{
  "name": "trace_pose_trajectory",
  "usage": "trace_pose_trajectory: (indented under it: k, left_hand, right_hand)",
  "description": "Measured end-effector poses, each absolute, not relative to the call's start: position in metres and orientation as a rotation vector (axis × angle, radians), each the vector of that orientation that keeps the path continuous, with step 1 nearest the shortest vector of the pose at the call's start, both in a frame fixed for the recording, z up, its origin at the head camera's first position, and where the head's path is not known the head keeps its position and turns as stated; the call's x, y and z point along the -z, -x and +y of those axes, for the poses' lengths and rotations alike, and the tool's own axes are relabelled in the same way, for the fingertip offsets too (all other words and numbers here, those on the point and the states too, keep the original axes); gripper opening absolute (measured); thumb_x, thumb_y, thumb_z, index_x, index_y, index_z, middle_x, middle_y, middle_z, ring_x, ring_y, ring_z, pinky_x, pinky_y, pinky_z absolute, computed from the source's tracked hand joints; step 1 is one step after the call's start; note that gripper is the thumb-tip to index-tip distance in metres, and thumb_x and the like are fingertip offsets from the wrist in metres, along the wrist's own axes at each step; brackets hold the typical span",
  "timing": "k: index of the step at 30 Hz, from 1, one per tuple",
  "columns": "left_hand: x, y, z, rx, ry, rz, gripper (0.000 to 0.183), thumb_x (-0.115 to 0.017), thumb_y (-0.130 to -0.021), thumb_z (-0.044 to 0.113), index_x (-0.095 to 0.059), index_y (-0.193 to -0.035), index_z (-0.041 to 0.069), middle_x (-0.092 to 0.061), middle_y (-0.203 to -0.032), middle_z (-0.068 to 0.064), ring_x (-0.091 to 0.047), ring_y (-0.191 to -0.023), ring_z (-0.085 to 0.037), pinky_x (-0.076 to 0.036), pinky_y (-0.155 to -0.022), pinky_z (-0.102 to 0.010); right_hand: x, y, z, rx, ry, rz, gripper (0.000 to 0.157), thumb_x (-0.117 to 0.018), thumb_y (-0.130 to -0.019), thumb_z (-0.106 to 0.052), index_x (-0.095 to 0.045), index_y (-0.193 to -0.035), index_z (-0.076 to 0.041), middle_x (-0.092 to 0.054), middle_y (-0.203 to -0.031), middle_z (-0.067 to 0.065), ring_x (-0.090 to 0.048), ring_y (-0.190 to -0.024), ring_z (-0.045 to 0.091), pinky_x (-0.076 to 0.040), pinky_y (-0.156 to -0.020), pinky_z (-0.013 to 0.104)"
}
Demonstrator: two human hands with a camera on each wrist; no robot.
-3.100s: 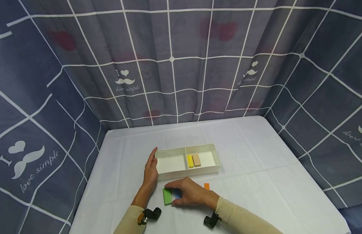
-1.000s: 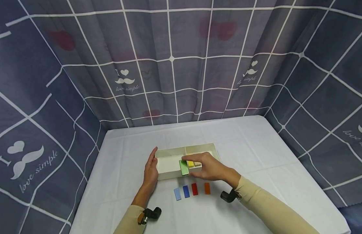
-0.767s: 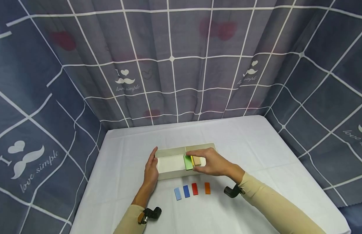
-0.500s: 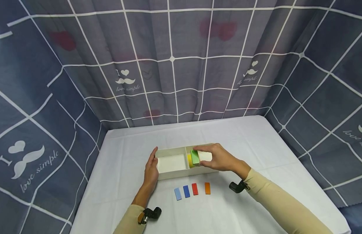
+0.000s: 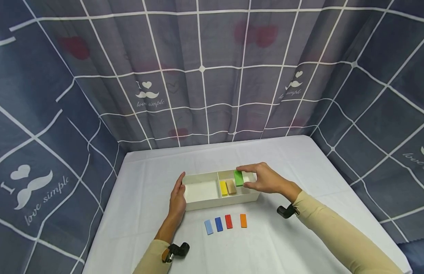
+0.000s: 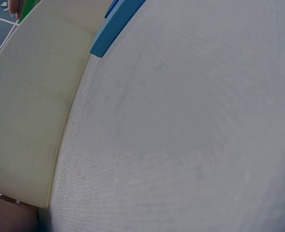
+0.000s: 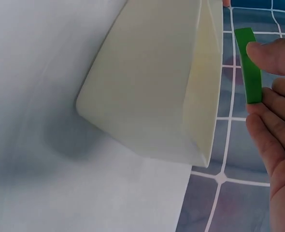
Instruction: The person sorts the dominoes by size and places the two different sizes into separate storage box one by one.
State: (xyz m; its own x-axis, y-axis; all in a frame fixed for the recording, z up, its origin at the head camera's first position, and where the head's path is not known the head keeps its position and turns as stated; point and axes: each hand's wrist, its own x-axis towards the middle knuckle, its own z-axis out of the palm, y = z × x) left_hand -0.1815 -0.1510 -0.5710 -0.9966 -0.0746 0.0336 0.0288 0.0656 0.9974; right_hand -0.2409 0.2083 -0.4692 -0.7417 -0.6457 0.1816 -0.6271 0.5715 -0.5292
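My right hand [image 5: 268,179] pinches a green block [image 5: 238,178] between thumb and fingertips, over the right compartment of a two-part white box [image 5: 202,206]. In the right wrist view the green block [image 7: 249,65] stands off the box wall [image 7: 137,87], with the thumb across its face. Inside the right compartment lie a yellow block [image 5: 223,188] and a tan block [image 5: 231,187], side by side near the divider. My left hand [image 5: 176,201] rests along the box's left end, fingers straight; the left wrist view shows just a bit of that hand [image 6: 9,215] at the box's corner.
In front of the box, a light blue block [image 5: 208,227], a dark blue block [image 5: 219,224], a red block [image 5: 228,221] and an orange block [image 5: 244,220] lie in a row on the white tablecloth [image 5: 157,163]. A grey checked curtain [image 5: 218,87] surrounds the table.
My right hand picked up the green block from the left of the row, lifted it over the box and carried it rightward past the yellow and tan blocks. The left hand stayed put.
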Motion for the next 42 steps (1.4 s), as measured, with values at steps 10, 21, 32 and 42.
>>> trace_pose_trajectory:
  k: [10, 21, 32, 42]
  left_hand:
    - [0.571, 0.182, -0.151, 2.103, -0.045, -2.230, 0.055, -0.027, -0.121, 0.019, -0.029, -0.175, 0.024, -0.028, -0.181, -0.013, -0.021, -0.169, -0.037, -0.015, -0.137, -0.060]
    - [0.569, 0.181, -0.150, 2.092, -0.061, -2.231, 0.055, -0.027, -0.120, 0.016, -0.030, -0.175, 0.023, -0.028, -0.180, -0.015, -0.021, -0.169, -0.039, -0.014, -0.137, -0.061]
    - [0.568, 0.180, -0.149, 2.079, -0.057, -2.229, 0.055, -0.026, -0.120, 0.014, -0.029, -0.175, 0.020, -0.028, -0.180, -0.016, -0.021, -0.168, -0.040, -0.014, -0.137, -0.062]
    - [0.569, 0.180, -0.149, 2.092, -0.050, -2.222, 0.055, -0.026, -0.120, 0.014, -0.029, -0.175, 0.020, -0.028, -0.180, -0.016, -0.021, -0.168, -0.039, -0.014, -0.137, -0.061]
  right_hand:
    - [0.481, 0.249, 0.214, 0.876, 1.068, 2.744, 0.060, -0.089, -0.092, -0.017, -0.069, -0.148, -0.011, -0.073, -0.146, 0.004, -0.070, -0.136, 0.027, -0.057, -0.114, 0.051]
    - [0.493, 0.256, 0.214, 0.812, 1.054, 2.715, 0.060, -0.087, -0.092, -0.014, -0.069, -0.149, -0.008, -0.072, -0.147, 0.005, -0.070, -0.134, 0.026, -0.057, -0.114, 0.050]
    - [0.500, 0.261, 0.209, 0.734, 1.143, 2.702, 0.057, -0.086, -0.092, -0.012, -0.070, -0.146, -0.007, -0.072, -0.147, 0.006, -0.069, -0.136, 0.026, -0.056, -0.115, 0.049]
    - [0.504, 0.265, 0.205, 0.670, 1.157, 2.694, 0.057, -0.086, -0.090, -0.010, -0.070, -0.145, -0.005, -0.073, -0.145, 0.007, -0.069, -0.136, 0.025, -0.056, -0.116, 0.046]
